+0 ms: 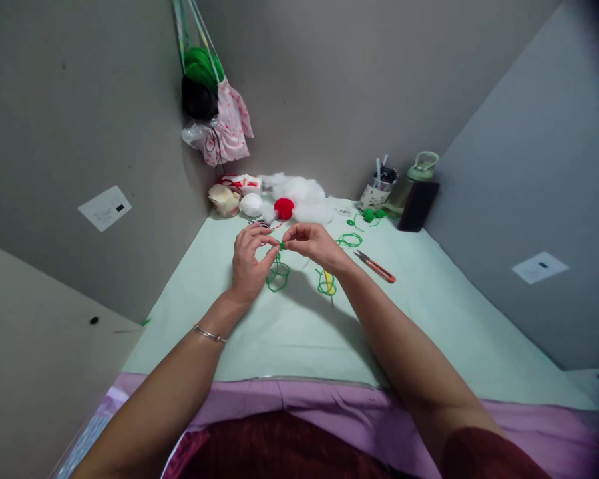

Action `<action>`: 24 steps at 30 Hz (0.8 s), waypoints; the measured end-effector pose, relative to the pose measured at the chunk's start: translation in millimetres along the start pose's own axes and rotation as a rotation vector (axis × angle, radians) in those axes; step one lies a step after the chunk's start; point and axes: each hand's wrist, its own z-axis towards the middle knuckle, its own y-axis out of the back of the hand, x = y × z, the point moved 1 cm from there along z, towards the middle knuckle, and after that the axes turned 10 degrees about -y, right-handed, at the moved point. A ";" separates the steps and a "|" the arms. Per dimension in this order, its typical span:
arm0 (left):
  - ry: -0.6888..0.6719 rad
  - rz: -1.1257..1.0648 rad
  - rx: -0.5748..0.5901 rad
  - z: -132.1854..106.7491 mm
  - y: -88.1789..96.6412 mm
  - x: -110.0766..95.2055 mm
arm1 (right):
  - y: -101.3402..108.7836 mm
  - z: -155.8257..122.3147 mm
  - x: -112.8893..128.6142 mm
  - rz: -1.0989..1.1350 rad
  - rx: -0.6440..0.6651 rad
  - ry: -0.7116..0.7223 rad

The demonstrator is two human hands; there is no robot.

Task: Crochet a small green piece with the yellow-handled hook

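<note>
My left hand (249, 259) and my right hand (312, 243) meet above the middle of the pale green table (429, 313), fingertips almost touching. Both pinch a small green yarn piece (281, 246) between thumb and fingers. A loop of green yarn (277, 274) hangs from it down onto the table below my hands. A silver bangle sits on my left wrist. Another green yarn tangle with a yellow bit (326, 283) lies just under my right wrist.
Orange-handled snips (375, 266) lie right of my hands. At the back stand a red ball (283, 207), white stuffing (302, 193), a white ball (251, 204), a pen cup (377, 189), a bottle (415, 179) and green pieces (369, 215). Bags (214, 113) hang in the corner.
</note>
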 end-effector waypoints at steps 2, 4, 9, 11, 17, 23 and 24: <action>-0.008 0.021 0.008 -0.5 -0.4 -0.3 | -0.5 0.8 -1.5 -0.011 -0.004 0.008; -0.015 0.040 0.012 -1.1 -0.7 0.0 | -1.0 1.8 -3.3 -0.025 -0.008 0.016; -0.044 0.062 0.032 -1.9 -0.7 0.9 | -2.2 2.2 -5.2 -0.068 -0.015 0.032; -0.053 0.066 0.038 -1.9 -0.7 1.2 | -2.5 1.4 -4.6 -0.081 -0.013 0.036; -0.061 0.079 0.032 -1.8 -0.7 2.1 | -0.5 0.1 -2.7 -0.098 0.018 0.029; -0.050 0.067 0.033 -2.2 -1.8 1.9 | -0.9 2.1 -5.9 -0.156 0.016 0.043; -0.045 0.064 0.033 -2.3 -2.2 1.8 | -1.9 1.6 -6.3 -0.171 0.012 0.044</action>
